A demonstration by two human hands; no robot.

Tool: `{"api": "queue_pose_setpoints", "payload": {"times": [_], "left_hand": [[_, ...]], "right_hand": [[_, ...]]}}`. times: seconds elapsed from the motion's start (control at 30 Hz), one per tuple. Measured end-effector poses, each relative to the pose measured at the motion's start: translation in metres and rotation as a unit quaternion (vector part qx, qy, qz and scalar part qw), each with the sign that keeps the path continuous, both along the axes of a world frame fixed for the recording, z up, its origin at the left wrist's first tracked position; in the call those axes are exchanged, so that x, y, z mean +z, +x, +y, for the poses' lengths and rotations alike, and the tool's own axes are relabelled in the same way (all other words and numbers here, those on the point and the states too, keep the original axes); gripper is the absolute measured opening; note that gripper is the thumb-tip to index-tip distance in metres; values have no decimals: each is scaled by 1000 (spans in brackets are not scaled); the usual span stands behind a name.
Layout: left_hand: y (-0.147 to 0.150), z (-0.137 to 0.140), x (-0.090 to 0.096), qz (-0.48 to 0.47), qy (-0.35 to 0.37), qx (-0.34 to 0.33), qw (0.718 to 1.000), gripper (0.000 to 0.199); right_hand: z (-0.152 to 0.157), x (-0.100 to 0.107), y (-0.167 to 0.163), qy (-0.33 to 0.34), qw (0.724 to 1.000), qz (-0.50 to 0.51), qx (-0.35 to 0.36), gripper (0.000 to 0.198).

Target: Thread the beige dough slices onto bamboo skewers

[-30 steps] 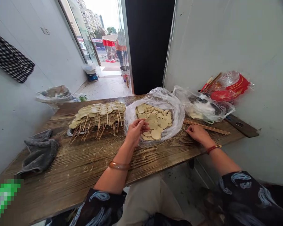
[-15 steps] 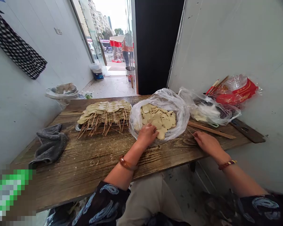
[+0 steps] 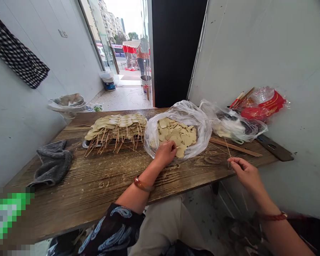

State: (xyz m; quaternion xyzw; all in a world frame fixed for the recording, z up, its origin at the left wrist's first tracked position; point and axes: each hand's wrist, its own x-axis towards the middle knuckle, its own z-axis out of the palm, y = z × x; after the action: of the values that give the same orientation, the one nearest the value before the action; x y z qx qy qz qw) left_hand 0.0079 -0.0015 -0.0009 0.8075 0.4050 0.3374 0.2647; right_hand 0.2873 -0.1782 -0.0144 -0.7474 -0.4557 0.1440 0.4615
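Note:
A clear plastic bag stands opened on the wooden table, full of thin, pale yellow potato slices. My left hand rests at the bag's near rim, its fingers curled in against the slices; what they hold is hidden. Off the table's right front, my right hand pinches a thin wooden skewer, which points up and slightly left. More loose skewers lie in a bundle just behind that hand. Left of the bag, a stack of skewered potato slices is piled on a metal tray, sticks toward me.
A grey cloth lies at the table's left. At the back right are a plastic bag with white contents, a red package and a dark flat blade. Beyond the table, buckets stand near the glass door.
My right hand has drawn back right and toward me from the skewer bundle, raising one skewer to a steeper angle. My left hand stays at the bag; the view has shifted slightly.

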Motion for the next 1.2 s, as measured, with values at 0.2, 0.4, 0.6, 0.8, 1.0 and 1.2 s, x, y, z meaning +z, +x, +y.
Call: {"api": "queue_pose_setpoints", "payload": {"times": [0.2, 0.4, 0.6, 0.8, 1.0, 1.2], "left_hand": [[-8, 7, 10, -231, -180, 33, 956, 8], [-16, 6, 19, -423, -331, 10, 844, 33], [-16, 4, 21, -463, -386, -18, 798, 39], [-14, 4, 23, -443, -312, 14, 840, 32], [-16, 6, 26, -422, -242, 49, 872, 26], [-16, 2, 29, -449, -301, 30, 840, 42]], "right_hand": [[24, 8, -75, 61, 976, 185, 97, 28], [46, 0, -142, 86, 960, 205, 171, 35], [54, -2, -165, 85, 961, 169, 203, 29], [56, -7, -163, 73, 962, 128, 230, 25], [54, -6, -162, 67, 965, 132, 217, 27], [52, -9, -161, 62, 960, 152, 228, 32]]}}
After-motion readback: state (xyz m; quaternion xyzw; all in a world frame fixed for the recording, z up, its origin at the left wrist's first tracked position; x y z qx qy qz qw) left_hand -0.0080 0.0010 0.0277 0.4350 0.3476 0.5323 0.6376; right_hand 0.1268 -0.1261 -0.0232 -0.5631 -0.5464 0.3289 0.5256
